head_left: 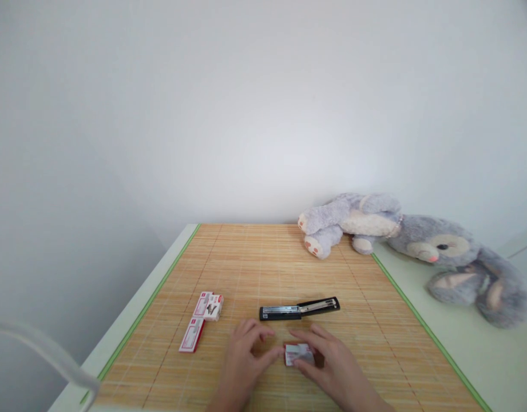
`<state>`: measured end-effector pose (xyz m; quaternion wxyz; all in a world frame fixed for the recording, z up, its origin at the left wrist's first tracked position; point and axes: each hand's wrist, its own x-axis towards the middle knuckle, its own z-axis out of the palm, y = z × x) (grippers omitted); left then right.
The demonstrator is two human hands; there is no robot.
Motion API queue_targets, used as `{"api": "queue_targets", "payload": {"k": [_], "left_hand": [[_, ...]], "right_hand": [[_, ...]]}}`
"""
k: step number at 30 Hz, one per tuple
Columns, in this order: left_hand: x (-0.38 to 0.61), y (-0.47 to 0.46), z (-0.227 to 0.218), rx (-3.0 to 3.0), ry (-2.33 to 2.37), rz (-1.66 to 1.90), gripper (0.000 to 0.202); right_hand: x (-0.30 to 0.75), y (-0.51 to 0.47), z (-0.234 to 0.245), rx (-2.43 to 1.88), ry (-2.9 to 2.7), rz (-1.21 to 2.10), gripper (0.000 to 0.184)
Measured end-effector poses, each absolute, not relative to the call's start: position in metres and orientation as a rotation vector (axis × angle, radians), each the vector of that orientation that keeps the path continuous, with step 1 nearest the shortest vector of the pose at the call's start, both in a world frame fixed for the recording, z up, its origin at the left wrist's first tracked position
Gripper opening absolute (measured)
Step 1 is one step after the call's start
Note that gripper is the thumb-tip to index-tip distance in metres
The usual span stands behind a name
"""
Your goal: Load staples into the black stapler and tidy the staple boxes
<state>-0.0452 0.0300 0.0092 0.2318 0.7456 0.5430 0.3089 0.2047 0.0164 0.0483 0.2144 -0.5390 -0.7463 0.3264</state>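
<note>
My right hand (pixel 329 360) grips a small red-and-white staple box (pixel 292 354) between thumb and fingers, low over the mat. To its left, my left hand (pixel 248 357) has its fingers curved and apart, with the thumb tip at the box's left edge; whether it touches cannot be made out. Just beyond both hands lies a black stapler (pixel 300 309), opened out nearly flat with its metal channel showing. Farther left are several more red-and-white staple boxes, one lying nearest me (pixel 191 335) and a smaller one (pixel 213 308) with a dark picture on it.
A bamboo mat (pixel 254 263) with green edging covers much of the white table (pixel 495 343). A grey plush rabbit (pixel 375 220) lies across the back right corner against the wall. A white curved cable or tube (pixel 44 352) crosses the lower left.
</note>
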Motion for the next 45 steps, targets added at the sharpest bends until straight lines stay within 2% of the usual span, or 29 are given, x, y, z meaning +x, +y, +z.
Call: {"api": "queue_targets", "payload": {"k": [2, 4, 6, 10, 14, 21, 25, 30, 38, 43, 44, 45], "left_hand": [[-0.049, 0.039, 0.005, 2.015, 1.653, 0.981, 0.029], [-0.051, 0.051, 0.004, 2.042, 1.730, 0.976, 0.046], [-0.051, 0.062, 0.004, 2.080, 1.732, 0.888, 0.049], [-0.048, 0.069, 0.007, 2.109, 1.655, 0.745, 0.028], [-0.040, 0.058, 0.010, 2.163, 1.556, 0.688, 0.033], [-0.032, 0.048, 0.009, 2.139, 1.545, 0.646, 0.039], [-0.034, 0.050, 0.006, 2.128, 1.548, 0.673, 0.039], [-0.034, 0.049, 0.005, 2.121, 1.554, 0.670, 0.041], [-0.034, 0.049, 0.007, 2.127, 1.546, 0.657, 0.039], [-0.034, 0.050, 0.006, 2.103, 1.547, 0.673, 0.036], [-0.034, 0.051, 0.006, 2.099, 1.548, 0.672, 0.036], [-0.034, 0.051, 0.005, 2.096, 1.548, 0.671, 0.036]], "right_hand": [[0.199, 0.018, 0.047, -1.507, -2.062, 0.901, 0.025], [0.194, 0.020, 0.047, -1.511, -2.066, 0.888, 0.018], [0.192, 0.023, 0.049, -1.480, -2.084, 0.870, 0.018], [0.193, 0.032, 0.057, -1.360, -2.079, 0.765, 0.016], [0.195, 0.044, 0.060, -1.337, -2.069, 0.632, 0.015], [0.190, 0.055, 0.049, -1.351, -2.158, 0.642, 0.016], [0.194, 0.055, 0.054, -1.390, -2.211, 0.610, 0.027], [0.208, 0.052, 0.066, -1.488, -2.265, 0.540, 0.010], [0.211, 0.045, 0.077, -1.446, -2.314, 0.562, 0.020], [0.286, 0.051, 0.074, -1.557, -2.250, 0.395, 0.061], [0.303, 0.052, 0.073, -1.591, -2.231, 0.391, 0.061], [0.317, 0.052, 0.073, -1.597, -2.235, 0.425, 0.050]]}}
